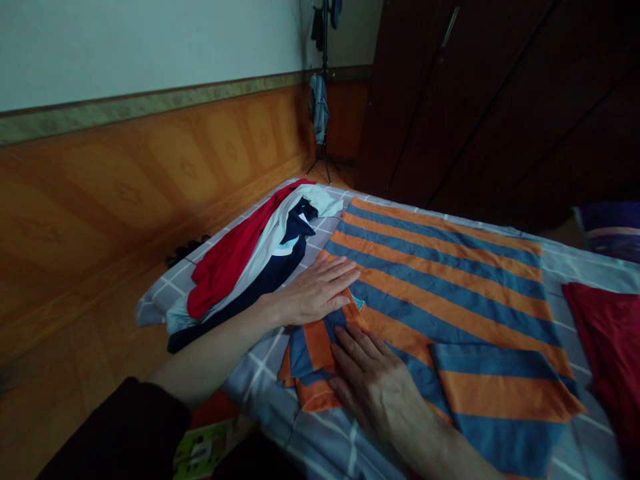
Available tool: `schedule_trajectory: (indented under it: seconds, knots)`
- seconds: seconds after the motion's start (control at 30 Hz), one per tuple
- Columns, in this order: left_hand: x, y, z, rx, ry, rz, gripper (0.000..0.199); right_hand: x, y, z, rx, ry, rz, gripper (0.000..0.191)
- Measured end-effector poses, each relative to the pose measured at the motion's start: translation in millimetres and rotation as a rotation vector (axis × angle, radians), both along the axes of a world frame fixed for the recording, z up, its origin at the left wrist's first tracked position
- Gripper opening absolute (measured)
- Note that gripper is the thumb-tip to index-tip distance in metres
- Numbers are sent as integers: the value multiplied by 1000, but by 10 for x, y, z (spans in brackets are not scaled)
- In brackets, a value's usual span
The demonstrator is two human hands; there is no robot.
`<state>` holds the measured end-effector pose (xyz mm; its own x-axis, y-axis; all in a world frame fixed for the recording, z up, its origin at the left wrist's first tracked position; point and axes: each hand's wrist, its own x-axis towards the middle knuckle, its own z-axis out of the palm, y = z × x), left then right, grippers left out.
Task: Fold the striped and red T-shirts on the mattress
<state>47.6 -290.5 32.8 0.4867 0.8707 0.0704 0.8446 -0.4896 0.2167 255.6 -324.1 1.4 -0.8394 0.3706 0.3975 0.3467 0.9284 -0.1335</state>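
An orange and blue striped shirt [450,280] lies spread on the bed, with one sleeve [505,383] folded over at the near right. My left hand [316,288] rests flat on the shirt's left edge, fingers stretched out. Just nearer to me, my right hand [373,373] presses on the folded striped cloth [313,363] at the near left, its fingers extended. Neither hand grasps anything. A small light-blue tag or trim shows near the fingertips, partly covered.
Red, white and navy clothes [240,260] lie in a heap on the bed's left side. A red garment [607,347] is at the right. The checked bed sheet [260,363] shows between them. Beyond stand a coat rack [325,87] and dark wardrobe [480,100].
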Motion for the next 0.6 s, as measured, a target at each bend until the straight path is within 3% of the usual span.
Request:
schedule_trajectory:
  seconds: [0.1,0.2,0.33,0.4,0.5,0.6]
  knots:
    - [-10,-220,23,-57,43,-45,55,-1,14,-53,47,58,-64,26]
    - [14,-424,-100,-99,54,-45,61,-5,19,-102,67,97,-126,21]
    - [56,-512,-227,-58,44,-3,62,12,27,-75,47,97,-109,17]
    - [70,-537,-168,19,13,0,59,51,44,29,-12,67,-89,15]
    - [78,-675,39,123,-120,-29,35,185,68,297,-122,62,-98,17]
    - [58,-926,224,76,-184,-131,18,441,17,563,-173,84,-139,20]
